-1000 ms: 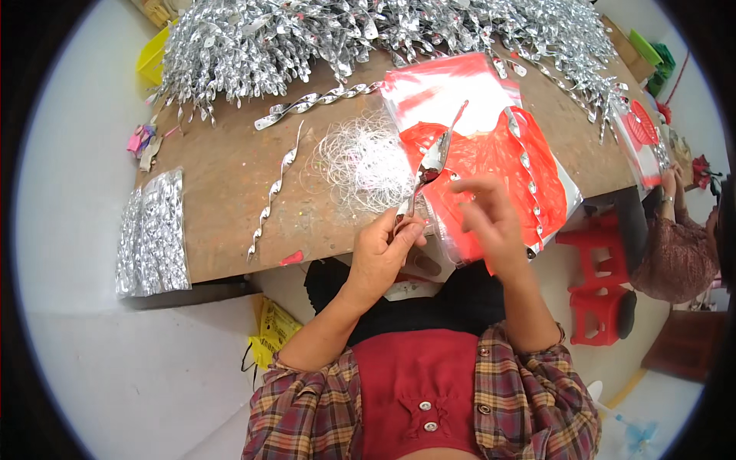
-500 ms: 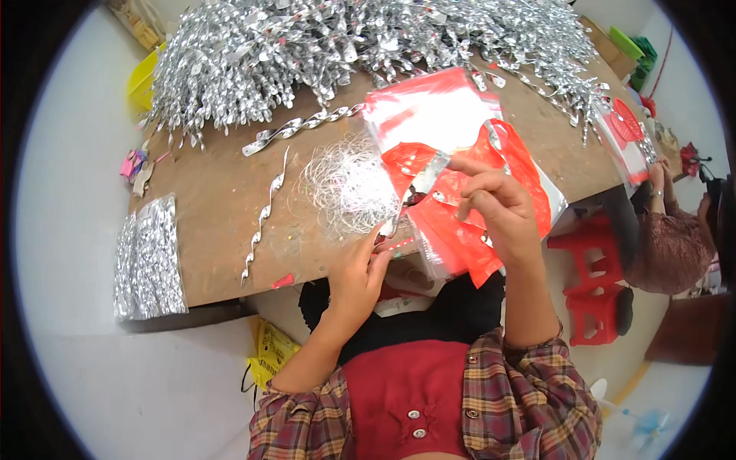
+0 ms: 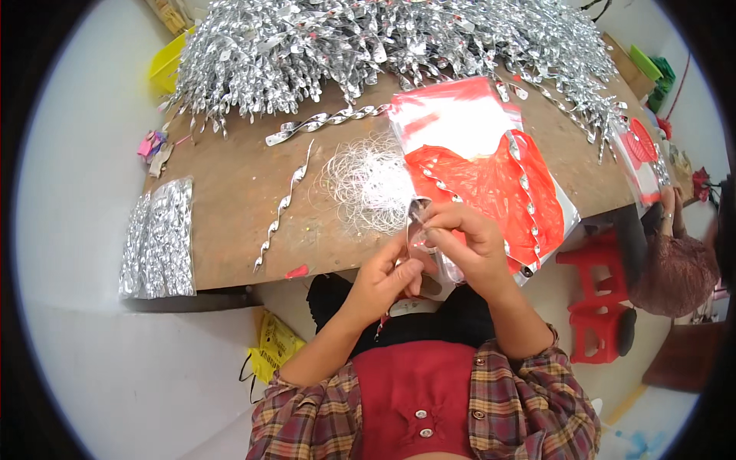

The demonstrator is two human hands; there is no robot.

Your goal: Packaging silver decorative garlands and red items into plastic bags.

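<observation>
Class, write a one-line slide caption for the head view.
Both hands, left hand and right hand, pinch a small silver foil spiral above the brown wooden table.

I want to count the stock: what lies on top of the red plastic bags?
Two twisted silver strips lie across the red plastic bags. The right hand covers the near corner, so anything there is hidden.

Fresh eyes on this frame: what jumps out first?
The big heap of silver foil spirals along the far edge of the brown table grabs the eye first. Next is the bright red sheet in clear plastic bags right of centre, with a tangle of thin white thread beside it. At the near edge, the left hand and right hand meet, pinching something small that cannot be made out.
</observation>
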